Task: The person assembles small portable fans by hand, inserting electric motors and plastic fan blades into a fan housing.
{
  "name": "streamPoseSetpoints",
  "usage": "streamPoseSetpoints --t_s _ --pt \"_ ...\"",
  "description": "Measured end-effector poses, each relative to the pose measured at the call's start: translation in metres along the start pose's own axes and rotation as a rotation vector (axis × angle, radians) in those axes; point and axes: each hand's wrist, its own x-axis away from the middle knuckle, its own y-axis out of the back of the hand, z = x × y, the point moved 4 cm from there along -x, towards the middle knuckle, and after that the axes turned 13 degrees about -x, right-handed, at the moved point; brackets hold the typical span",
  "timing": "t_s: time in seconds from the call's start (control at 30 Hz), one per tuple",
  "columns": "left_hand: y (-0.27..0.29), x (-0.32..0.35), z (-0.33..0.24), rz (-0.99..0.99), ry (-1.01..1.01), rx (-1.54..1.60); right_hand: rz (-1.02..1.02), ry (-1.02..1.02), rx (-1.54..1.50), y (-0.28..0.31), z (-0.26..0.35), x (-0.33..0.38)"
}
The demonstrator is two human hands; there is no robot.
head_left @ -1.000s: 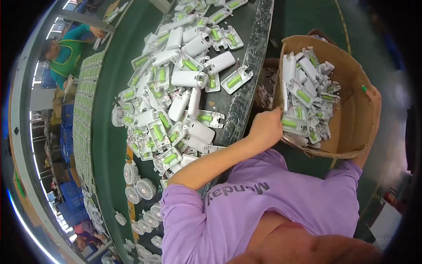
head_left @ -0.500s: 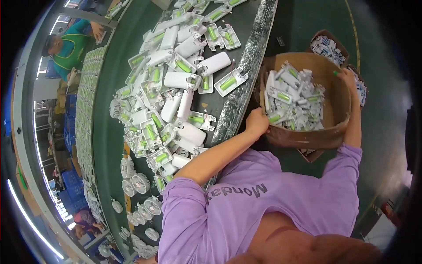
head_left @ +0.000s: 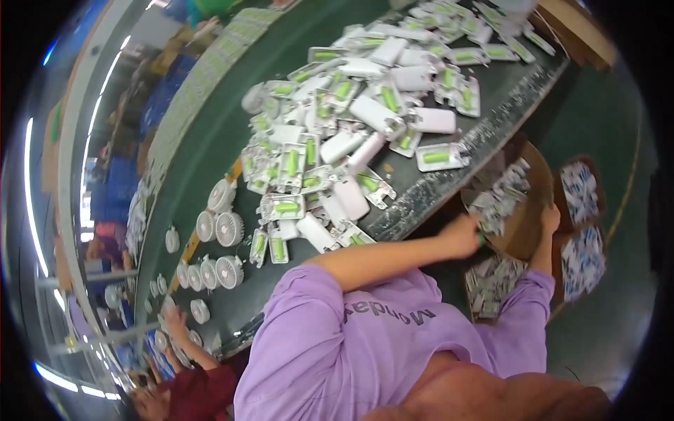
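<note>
A brown cardboard box (head_left: pixel 537 179) is tilted beside the dark workbench's right edge. White plastic parts with green cells (head_left: pixel 502 196) lie inside it. My left hand (head_left: pixel 461 236) is closed at the box's near left rim, its fingertips partly hidden. Around the right rim, my right hand (head_left: pixel 550 219) is closed. Just below this box stands another box full of small white and greenish parts (head_left: pixel 495 281). To the left of my hands, white casings with green cells (head_left: pixel 351 119) are heaped on the bench.
White fan heads (head_left: pixel 229 229) stand at the bench's left. A co-worker's hand (head_left: pixel 175 321) reaches over them from the lower left. Two boxes of white and blue parts (head_left: pixel 580 193) stand on the floor at right. A brown carton (head_left: pixel 579 31) is at the top right.
The view has turned, bringing the co-worker in the dark red top into sight. The held box has tipped and moved lower, uncovering the box beneath. Both hands still grip it.
</note>
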Motion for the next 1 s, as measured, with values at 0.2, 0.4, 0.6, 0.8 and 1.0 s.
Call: streamPoseSetpoints --t_s 0.2,0.4,0.6,0.8,1.0 --pt "0.174 0.106 -0.041 -0.309 -0.338 0.166 0.251 -0.176 -0.134 -0.021 0.066 -0.003" --pt "0.363 0.158 0.098 -1.023 0.003 -0.051 -0.058 0.078 -0.324 0.024 -0.022 -0.038" --pt "0.449 0.094 0.196 -0.967 0.122 -0.603 -0.142 0.18 -0.43 0.098 0.031 -0.036" --pt "0.484 0.014 0.272 -0.554 0.21 -0.585 0.087 0.343 -0.848 0.147 0.274 0.025" --pt "0.463 0.014 0.283 -0.427 0.418 -0.613 0.437 0.861 -0.751 0.106 0.506 0.104"
